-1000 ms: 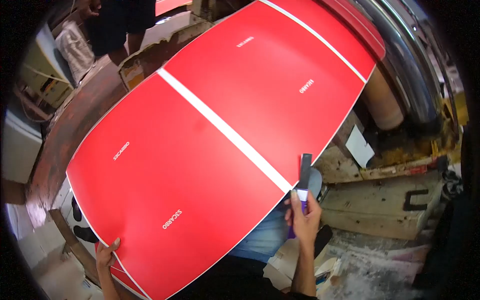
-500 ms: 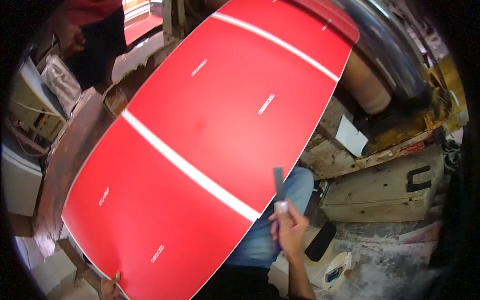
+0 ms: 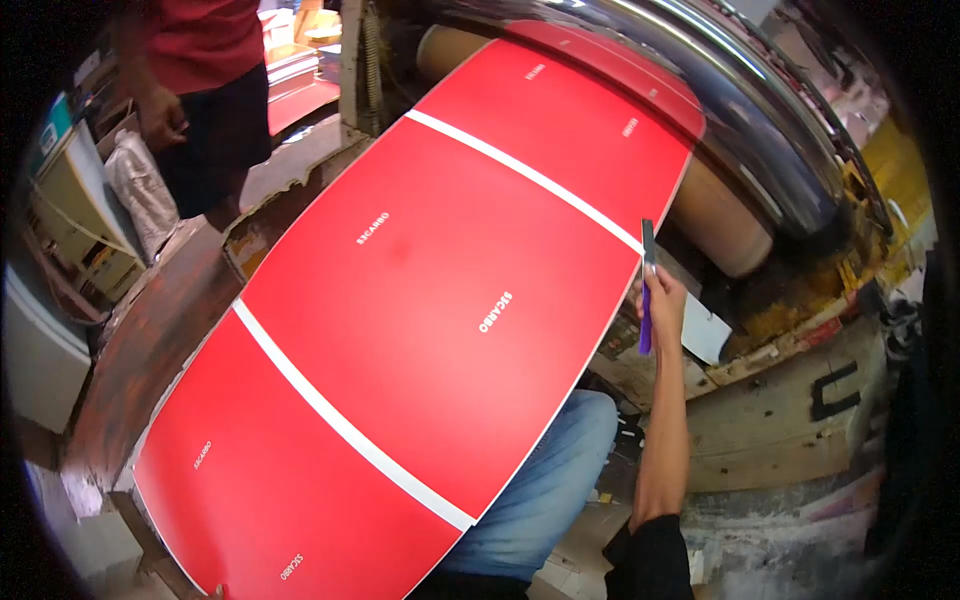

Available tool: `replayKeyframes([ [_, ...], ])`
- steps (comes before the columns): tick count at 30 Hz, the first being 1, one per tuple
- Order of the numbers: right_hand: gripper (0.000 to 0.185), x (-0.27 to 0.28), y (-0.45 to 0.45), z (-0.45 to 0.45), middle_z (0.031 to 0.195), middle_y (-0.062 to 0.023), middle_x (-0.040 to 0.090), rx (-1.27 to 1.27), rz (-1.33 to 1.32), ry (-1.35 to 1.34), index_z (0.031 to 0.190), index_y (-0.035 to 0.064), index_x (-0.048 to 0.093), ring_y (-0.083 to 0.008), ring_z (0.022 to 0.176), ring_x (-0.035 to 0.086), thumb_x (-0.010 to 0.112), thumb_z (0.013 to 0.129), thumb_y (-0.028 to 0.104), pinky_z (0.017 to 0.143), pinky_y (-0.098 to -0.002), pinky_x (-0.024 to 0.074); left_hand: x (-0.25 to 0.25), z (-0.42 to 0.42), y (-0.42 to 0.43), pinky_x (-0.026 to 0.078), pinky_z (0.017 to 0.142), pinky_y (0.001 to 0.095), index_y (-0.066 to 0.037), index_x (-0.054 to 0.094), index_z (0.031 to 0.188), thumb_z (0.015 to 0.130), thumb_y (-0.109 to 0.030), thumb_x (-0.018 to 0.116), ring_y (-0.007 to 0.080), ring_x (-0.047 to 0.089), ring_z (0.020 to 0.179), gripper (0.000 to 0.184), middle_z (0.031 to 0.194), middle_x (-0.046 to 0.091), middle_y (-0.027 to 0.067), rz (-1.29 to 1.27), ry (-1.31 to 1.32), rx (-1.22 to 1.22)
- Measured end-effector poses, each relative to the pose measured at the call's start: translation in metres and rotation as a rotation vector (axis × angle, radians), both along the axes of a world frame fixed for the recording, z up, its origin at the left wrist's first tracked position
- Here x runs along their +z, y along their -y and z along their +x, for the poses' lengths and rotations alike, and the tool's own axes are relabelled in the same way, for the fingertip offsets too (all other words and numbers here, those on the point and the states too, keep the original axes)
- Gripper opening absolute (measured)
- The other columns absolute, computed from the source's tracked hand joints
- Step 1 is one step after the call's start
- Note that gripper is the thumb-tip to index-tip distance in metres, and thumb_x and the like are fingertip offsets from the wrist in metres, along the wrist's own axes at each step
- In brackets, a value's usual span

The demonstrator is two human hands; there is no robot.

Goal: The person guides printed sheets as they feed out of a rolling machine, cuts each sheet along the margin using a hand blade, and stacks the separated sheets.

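Little of the left hand [image 3: 217,592] shows on the red sheet [image 3: 430,290].

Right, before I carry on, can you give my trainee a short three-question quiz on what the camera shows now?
1. Multiple choice: what does the right hand hold?
A) a spray bottle
B) a purple-handled cutter
C) a paintbrush
2. Fill in: the lettering on the red sheet is ____ in colour.
3. True or false: the purple-handled cutter is by one end of the wide white stripe nearer the shiny metal roller.

Key: 1. B; 2. white; 3. true.
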State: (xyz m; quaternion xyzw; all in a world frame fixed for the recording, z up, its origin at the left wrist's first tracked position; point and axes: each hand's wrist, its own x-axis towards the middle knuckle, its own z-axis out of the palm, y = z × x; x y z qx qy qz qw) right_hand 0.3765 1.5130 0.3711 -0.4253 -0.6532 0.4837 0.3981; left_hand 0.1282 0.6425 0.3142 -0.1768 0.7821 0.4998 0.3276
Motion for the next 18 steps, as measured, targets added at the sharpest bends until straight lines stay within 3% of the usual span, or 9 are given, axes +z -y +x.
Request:
replayKeyframes([
  [3,0.024,0.009,0.018,-0.002,0.067,-0.0002,0.056,0.018,-0.044,-0.02,0.099,0.0002,0.065,-0.0058,0.044,0.046,0.059,0.095,0.023,0.039,-0.0219,0.0331,0.019,0.007,0.014,0.054,0.088,0.0418,0.003,0.051,0.128,0.086,-0.006,0.067,0.0255,0.064,0.099,0.046,0.116,0.063,0.0129,-0.046,-0.014,0.032],
  [4,0.023,0.012,0.018,-0.004,0.069,-0.0009,0.058,-0.154,0.06,0.086,0.099,-0.0005,0.065,-0.0071,0.049,0.05,0.065,0.092,0.021,0.043,-0.0231,0.0374,0.026,0.013,0.019,0.054,0.088,0.0419,0.003,0.051,0.128,0.086,-0.006,0.067,0.0255,0.064,0.099,0.046,0.116,0.062,0.0127,-0.065,-0.016,0.049],
  [5,0.023,-0.004,-0.001,0.001,0.071,-0.0041,0.061,-0.281,0.564,0.252,0.101,-0.0007,0.065,-0.0152,0.058,0.058,0.07,0.087,0.017,0.051,-0.0271,0.0449,0.033,0.022,0.025,0.054,0.089,0.042,0.003,0.051,0.128,0.086,-0.006,0.067,0.0254,0.063,0.1,0.046,0.116,0.062,0.0125,-0.078,-0.015,0.071],
  [7,0.037,0.005,-0.024,0.002,0.106,-0.0152,0.061,-0.304,1.087,0.412,0.116,0.0029,0.064,-0.0311,0.084,0.064,0.072,0.081,0.009,0.071,-0.0381,0.0532,0.045,0.031,0.024,0.053,0.09,0.0422,0.003,0.05,0.128,0.086,-0.005,0.067,0.0252,0.063,0.1,0.046,0.117,0.062,0.012,-0.105,-0.023,0.093],
  [8,0.045,0.023,-0.019,-0.008,0.123,-0.0148,0.055,-0.274,1.101,0.521,0.122,0.008,0.063,-0.0309,0.092,0.064,0.071,0.078,0.004,0.077,-0.0404,0.0538,0.049,0.033,0.022,0.053,0.09,0.0423,0.003,0.05,0.128,0.086,-0.005,0.067,0.0251,0.063,0.1,0.046,0.117,0.062,0.0118,-0.112,-0.027,0.101],
  [13,0.037,0.063,-0.07,-0.012,0.109,-0.0158,0.069,0.229,1.158,0.482,0.11,0.0064,0.069,-0.031,0.1,0.068,0.066,0.074,-0.003,0.086,-0.0358,0.0539,0.076,0.056,-0.01,0.053,0.093,0.0428,0.003,0.05,0.129,0.087,-0.005,0.067,0.0246,0.063,0.101,0.046,0.119,0.062,0.0106,-0.07,-0.025,0.168],
  [14,0.031,0.062,-0.08,-0.011,0.103,-0.0163,0.07,0.225,1.072,0.429,0.105,0.0048,0.071,-0.0313,0.094,0.069,0.066,0.075,-0.001,0.08,-0.0361,0.0545,0.071,0.064,-0.02,0.052,0.094,0.0434,0.002,0.049,0.13,0.087,-0.006,0.067,0.0245,0.062,0.102,0.048,0.121,0.061,0.0103,0.245,-0.113,0.235],
  [15,0.03,0.054,-0.096,-0.018,0.098,-0.0171,0.07,0.238,1.006,0.398,0.104,0.0038,0.07,-0.0307,0.091,0.07,0.065,0.074,-0.002,0.076,-0.0351,0.0538,0.035,0.072,0.002,0.051,0.097,0.0457,0.001,0.046,0.133,0.086,-0.017,0.07,0.0267,0.062,0.103,0.056,0.122,0.06,0.0133,0.254,-0.242,0.201],
  [18,0.033,0.027,-0.114,-0.012,0.087,-0.0182,0.07,0.132,0.863,0.695,0.103,0.0024,0.07,-0.0275,0.082,0.071,0.062,0.072,-0.005,0.067,-0.0327,0.0508,0.011,0.083,0.064,0.048,0.097,0.0452,0.002,0.042,0.136,0.087,-0.03,0.068,0.0289,0.06,0.107,0.064,0.127,0.057,0.0174,-0.158,-0.289,0.266],
])
